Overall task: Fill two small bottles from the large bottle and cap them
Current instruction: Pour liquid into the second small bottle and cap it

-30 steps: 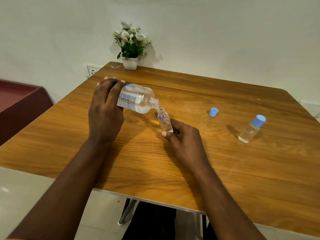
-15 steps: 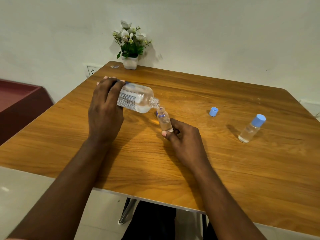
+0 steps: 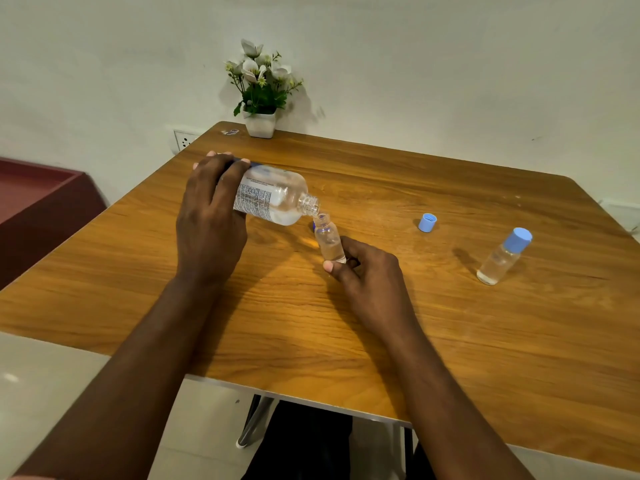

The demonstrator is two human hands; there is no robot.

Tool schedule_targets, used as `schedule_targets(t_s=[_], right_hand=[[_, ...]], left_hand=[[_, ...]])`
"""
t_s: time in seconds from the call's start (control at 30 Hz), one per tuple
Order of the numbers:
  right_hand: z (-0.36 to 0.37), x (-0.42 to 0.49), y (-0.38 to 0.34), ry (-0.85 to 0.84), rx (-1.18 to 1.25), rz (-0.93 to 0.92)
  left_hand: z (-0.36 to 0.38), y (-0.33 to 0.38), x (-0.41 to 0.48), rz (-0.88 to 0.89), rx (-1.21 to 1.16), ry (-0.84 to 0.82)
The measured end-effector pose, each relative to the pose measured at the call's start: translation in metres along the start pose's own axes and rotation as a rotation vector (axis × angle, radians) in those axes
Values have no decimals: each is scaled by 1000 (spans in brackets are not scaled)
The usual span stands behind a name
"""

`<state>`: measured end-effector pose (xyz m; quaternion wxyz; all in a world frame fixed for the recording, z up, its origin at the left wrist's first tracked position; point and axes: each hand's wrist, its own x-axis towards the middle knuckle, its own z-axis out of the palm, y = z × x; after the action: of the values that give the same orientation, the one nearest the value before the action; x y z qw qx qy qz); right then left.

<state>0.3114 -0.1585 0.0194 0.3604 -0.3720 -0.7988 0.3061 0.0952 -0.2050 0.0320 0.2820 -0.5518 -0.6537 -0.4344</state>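
Note:
My left hand [image 3: 209, 220] grips the large clear bottle [image 3: 273, 197] near its base and holds it tipped on its side, its open mouth just over the neck of a small uncapped bottle [image 3: 329, 239]. My right hand [image 3: 367, 271] pinches that small bottle at its lower end; clear liquid sits in it. A loose blue cap [image 3: 427, 222] lies on the wooden table [image 3: 450, 323] to the right. Farther right stands a second small bottle [image 3: 502, 258], capped in blue and holding clear liquid. A bit of blue shows behind the held bottle's neck; what it is I cannot tell.
A white pot of flowers [image 3: 260, 98] stands at the table's far edge by the wall. A wall socket [image 3: 183, 140] is left of it, and a dark red unit [image 3: 38, 199] sits beside the table on the left. The table's near edge runs below my forearms.
Both hands and both bottles keep almost the same pose through the frames; the large bottle stays tipped over the small one.

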Motion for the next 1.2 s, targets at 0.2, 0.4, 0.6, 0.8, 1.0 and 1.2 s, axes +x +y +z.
schedule_targets(t_s=[0.2,0.4,0.6,0.8,1.0,1.2], right_hand=[[-1,0,-1,-4,2,6],[-1,-1,-1,-2,6,11],[0,-1,-1,3,-2,5],[-1,-1,-1,1,3,12],[-1,-1,0,-3,-6,12],[0,-1,0,-4,-12,11]], left_hand=[[0,-1,-1,3,-5,0],[0,-1,0,5,-5,-2],[-1,1,-1,0,-8,-13],[-1,1,0,2,-7,-10],[0,0,0,0,-2,-10],[0,0,0,-1,0,-1]])
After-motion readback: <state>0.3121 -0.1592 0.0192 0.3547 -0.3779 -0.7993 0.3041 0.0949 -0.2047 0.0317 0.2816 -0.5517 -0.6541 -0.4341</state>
